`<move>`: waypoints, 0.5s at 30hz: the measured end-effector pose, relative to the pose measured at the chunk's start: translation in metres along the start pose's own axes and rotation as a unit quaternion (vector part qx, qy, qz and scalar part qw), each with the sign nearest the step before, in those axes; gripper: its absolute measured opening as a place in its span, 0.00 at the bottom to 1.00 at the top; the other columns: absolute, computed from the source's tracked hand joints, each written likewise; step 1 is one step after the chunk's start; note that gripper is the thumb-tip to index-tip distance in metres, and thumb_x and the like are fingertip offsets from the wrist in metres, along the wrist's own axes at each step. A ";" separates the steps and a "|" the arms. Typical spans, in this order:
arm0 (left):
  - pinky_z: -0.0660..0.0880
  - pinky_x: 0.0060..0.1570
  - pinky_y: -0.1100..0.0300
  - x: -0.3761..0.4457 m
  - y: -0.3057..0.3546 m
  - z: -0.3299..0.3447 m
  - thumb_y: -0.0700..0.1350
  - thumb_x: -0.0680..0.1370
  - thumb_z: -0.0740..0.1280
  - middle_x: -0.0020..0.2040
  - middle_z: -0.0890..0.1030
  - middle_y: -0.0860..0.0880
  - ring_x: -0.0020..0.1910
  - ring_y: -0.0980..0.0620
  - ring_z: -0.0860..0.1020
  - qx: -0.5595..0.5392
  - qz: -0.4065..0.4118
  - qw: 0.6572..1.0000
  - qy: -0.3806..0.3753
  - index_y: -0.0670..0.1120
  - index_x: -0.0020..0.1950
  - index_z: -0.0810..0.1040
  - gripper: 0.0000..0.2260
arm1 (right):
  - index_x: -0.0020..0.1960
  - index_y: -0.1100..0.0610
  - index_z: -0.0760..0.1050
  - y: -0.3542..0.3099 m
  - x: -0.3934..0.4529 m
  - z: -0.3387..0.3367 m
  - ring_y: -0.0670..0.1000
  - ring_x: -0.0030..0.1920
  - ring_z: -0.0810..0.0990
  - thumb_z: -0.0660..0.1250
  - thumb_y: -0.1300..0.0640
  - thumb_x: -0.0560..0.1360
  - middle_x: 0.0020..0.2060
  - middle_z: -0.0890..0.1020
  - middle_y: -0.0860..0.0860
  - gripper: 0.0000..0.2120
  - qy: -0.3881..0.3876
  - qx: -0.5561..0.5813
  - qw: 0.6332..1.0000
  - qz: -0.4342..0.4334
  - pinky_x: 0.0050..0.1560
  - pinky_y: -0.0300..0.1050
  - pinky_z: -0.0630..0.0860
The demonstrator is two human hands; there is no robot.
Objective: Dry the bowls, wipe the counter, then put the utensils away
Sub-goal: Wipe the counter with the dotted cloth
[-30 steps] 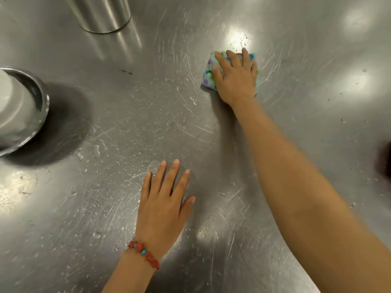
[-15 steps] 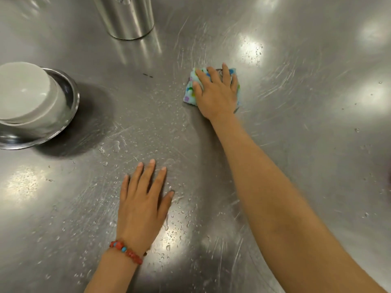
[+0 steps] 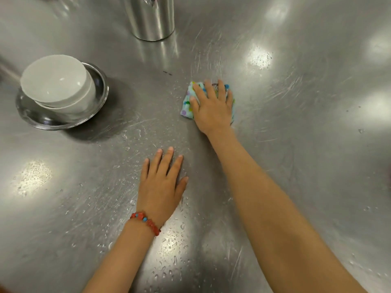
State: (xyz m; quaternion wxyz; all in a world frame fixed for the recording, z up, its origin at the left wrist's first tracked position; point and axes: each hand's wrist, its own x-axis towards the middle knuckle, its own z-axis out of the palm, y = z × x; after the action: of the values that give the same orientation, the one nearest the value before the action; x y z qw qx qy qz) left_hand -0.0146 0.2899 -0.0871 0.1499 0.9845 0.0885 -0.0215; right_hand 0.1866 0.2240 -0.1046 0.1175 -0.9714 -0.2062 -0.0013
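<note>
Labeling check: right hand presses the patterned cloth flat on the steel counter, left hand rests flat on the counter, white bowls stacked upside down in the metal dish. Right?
Not quite. In the head view the white bowls sit upright, openings up, in the metal dish. The rest holds: right hand presses the patterned cloth on the steel counter, left hand rests flat.

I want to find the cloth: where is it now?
In the head view, the cloth lies on the counter under the right hand, right of the stacked bowls.

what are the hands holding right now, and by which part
Nothing is gripped. The right hand presses flat on top of the folded cloth; the left hand rests on the counter.
</note>
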 end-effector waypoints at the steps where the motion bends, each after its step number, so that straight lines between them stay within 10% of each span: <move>1: 0.62 0.62 0.35 0.000 -0.001 -0.003 0.45 0.72 0.70 0.66 0.72 0.37 0.65 0.35 0.68 -0.006 0.004 1.000 -0.003 0.40 0.64 0.72 0.22 | 0.73 0.48 0.58 -0.002 -0.011 0.000 0.58 0.75 0.47 0.46 0.45 0.80 0.74 0.59 0.51 0.22 -0.001 -0.005 1.000 -0.009 0.73 0.59 0.42; 15: 0.67 0.58 0.35 0.004 -0.104 -0.046 0.53 0.75 0.53 0.62 0.75 0.36 0.62 0.33 0.72 0.003 0.011 1.000 -0.005 0.38 0.60 0.76 0.24 | 0.70 0.48 0.65 -0.015 0.026 0.010 0.56 0.74 0.53 0.52 0.47 0.80 0.71 0.66 0.51 0.19 0.027 0.010 1.000 0.007 0.72 0.58 0.44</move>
State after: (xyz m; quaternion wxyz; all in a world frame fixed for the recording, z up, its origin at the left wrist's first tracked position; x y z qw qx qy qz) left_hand -0.0290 0.4022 -0.0735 0.1477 0.9857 0.0773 -0.0249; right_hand 0.2039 0.2502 -0.1099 0.1329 -0.9711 -0.1966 -0.0249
